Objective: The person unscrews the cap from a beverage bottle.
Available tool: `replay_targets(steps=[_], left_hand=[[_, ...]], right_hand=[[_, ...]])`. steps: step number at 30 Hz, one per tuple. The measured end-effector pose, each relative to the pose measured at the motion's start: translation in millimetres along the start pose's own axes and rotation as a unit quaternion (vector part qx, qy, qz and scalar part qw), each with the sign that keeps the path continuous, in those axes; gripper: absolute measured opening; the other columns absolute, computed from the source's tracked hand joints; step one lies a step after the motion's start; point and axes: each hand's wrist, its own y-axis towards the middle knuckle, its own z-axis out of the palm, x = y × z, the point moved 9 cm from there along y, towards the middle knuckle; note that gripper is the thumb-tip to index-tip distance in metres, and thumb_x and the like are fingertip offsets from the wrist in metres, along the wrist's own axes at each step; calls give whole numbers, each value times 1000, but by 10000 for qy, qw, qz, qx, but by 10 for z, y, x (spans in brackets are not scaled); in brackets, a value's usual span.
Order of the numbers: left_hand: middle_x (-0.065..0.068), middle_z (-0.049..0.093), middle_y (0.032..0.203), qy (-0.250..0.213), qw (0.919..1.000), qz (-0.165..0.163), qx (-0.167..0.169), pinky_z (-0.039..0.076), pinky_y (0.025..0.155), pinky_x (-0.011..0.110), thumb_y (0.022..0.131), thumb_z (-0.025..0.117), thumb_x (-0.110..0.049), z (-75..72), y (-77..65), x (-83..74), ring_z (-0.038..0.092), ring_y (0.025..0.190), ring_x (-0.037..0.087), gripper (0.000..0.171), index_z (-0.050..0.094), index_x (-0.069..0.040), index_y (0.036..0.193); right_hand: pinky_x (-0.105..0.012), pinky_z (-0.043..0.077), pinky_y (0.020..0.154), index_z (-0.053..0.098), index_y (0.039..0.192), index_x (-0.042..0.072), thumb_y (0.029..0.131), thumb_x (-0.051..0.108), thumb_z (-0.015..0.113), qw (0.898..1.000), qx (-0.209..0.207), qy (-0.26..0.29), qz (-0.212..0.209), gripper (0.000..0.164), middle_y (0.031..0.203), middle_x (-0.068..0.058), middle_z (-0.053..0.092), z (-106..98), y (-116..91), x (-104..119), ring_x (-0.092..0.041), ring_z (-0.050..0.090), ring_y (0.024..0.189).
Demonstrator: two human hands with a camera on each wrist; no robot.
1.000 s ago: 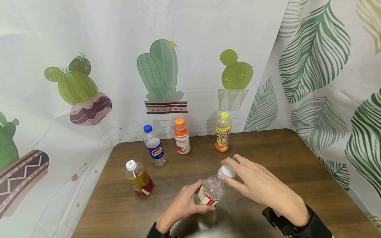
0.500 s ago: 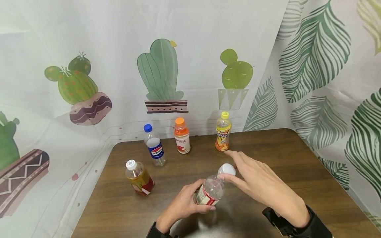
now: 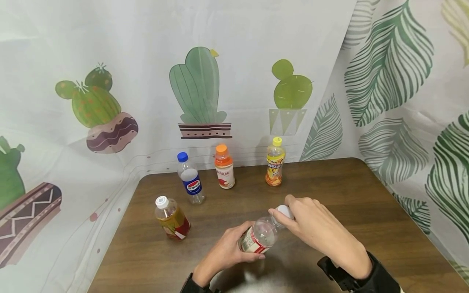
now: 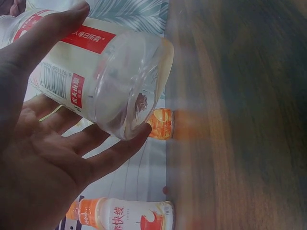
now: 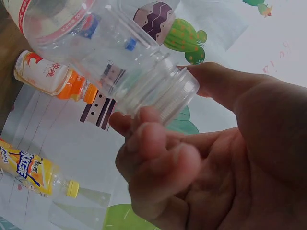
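Observation:
Tilted above the table is a clear plastic bottle [image 3: 264, 232] with a cream and red label, its neck leaning toward the right hand. My left hand [image 3: 231, 247] grips it round the body; in the left wrist view the thumb lies over the label [image 4: 91, 42] and the fingers support the other side. My right hand [image 3: 319, 228] pinches the white cap [image 3: 284, 211] between thumb and fingers. The right wrist view has the ridged cap [image 5: 181, 96] on the neck, thumb on one side and curled fingertips on the other.
Upright on the brown table [image 3: 348, 191] stand a white-capped bottle [image 3: 172, 219], a blue-capped Pepsi bottle [image 3: 191, 181], an orange-capped bottle [image 3: 224, 169] and a yellow-capped bottle [image 3: 275, 165]. A cactus-printed cloth [image 3: 146, 61] hangs behind.
Half a second ago the right fingers were spread off the cap; now they are curled round it again. The bottle's neck has tipped slightly right. The left hand keeps its grip.

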Motion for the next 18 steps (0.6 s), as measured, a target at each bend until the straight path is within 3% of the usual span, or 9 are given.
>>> replay_targets(steps=[5, 11, 18], left_hand=[[-9, 69, 109, -4, 10000, 19, -9, 53, 81, 22, 75, 86, -43, -4, -7, 7, 63, 93, 1, 66, 55, -27, 131], [-10, 69, 108, -95, 9999, -3, -43, 53, 81, 22, 75, 85, -45, -16, -16, 16, 63, 92, 1, 66, 55, -29, 131], [-9, 69, 108, -176, 9997, -151, -56, 54, 81, 23, 76, 83, -48, -8, -24, 82, 63, 93, 2, 64, 55, -28, 130]], right_hand=[[-21, 33, 46, 56, 79, 20, 95, 40, 63, 9998, 29, 92, -162, 27, 63, 11, 46, -12, -7, 26, -3, 41, 53], [-19, 36, 50, 61, 97, 23, 96, 39, 63, 9990, -32, 18, -450, 16, 77, 13, 55, -52, -45, 70, 0, 45, 59], [-19, 41, 57, 63, 119, 24, 98, 39, 61, 9957, -402, 29, -838, 26, 90, 13, 52, -145, -112, 52, 1, 47, 67]])
